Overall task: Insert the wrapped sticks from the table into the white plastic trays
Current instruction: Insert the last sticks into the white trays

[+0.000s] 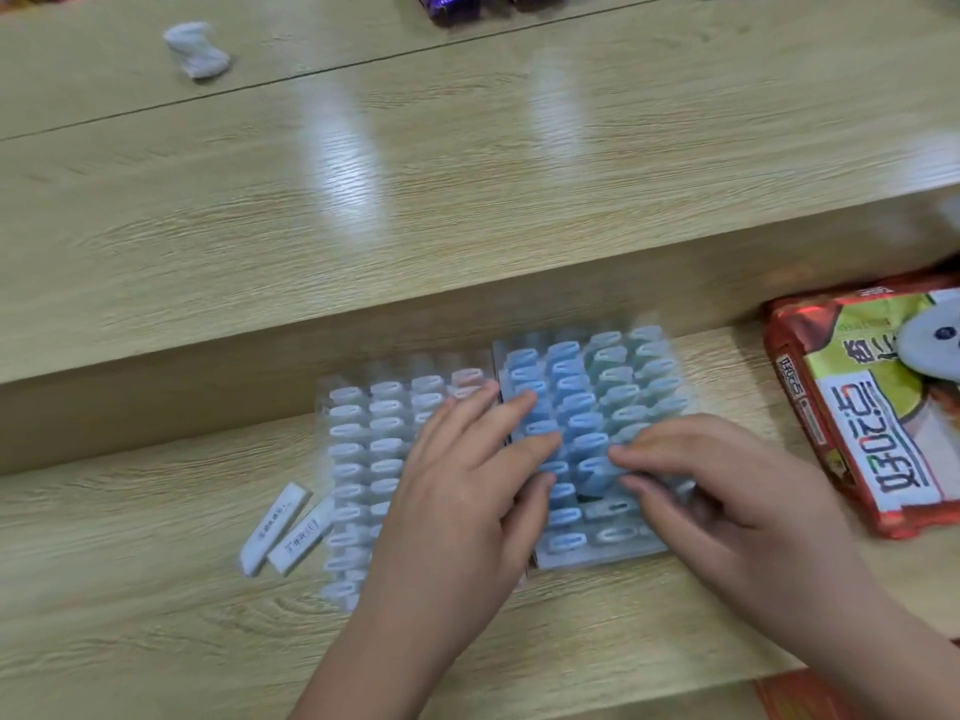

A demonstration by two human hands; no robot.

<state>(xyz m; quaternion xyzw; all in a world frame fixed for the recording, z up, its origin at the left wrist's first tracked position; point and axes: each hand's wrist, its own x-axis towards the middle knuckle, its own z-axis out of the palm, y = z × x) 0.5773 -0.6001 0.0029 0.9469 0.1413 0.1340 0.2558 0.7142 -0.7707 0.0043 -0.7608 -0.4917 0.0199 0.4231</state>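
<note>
Two white plastic trays lie side by side on the lower table. The left tray [358, 444] shows rows of mostly empty slots. The right tray [623, 376] holds several blue and green wrapped sticks standing in its slots. My left hand [467, 491] lies across both trays, its straight fingers touching the blue sticks. My right hand [711, 485] rests on the right tray's near half, fingertips pressing on a stick near the middle. Two loose white wrapped sticks [283, 527] lie on the table just left of the left tray.
A red and yellow snack bag [872, 407] lies at the right edge. A raised wooden shelf [415, 200] runs behind the trays. A crumpled white wad [197, 49] sits far back left, and purple packets [452, 2] at the top edge.
</note>
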